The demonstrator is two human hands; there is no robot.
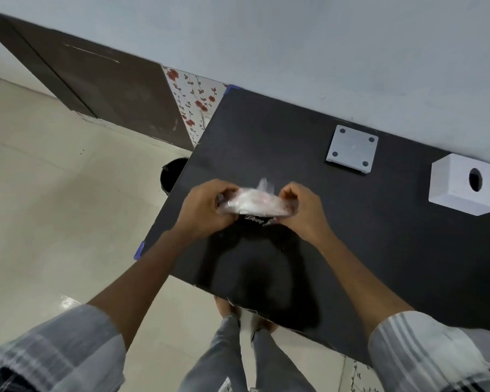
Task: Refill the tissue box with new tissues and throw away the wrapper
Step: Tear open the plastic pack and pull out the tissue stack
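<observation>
Above the black table (379, 236) I hold a pack of tissues in a clear plastic wrapper (256, 203) between both hands. My left hand (205, 209) grips its left end and my right hand (304, 210) grips its right end. A flap of loose wrapper sticks up at the top of the pack. The white tissue box (454, 190), with a round hole in its top face, stands at the table's far right by the wall. Its flat grey base plate (351, 148) with corner pads lies apart from it, to its left.
A black waste bin (171, 174) stands on the tiled floor, just past the table's left edge and partly hidden by it. A dark wooden door and a strip of flowered wallpaper are at the back left. My legs are below the table's near edge.
</observation>
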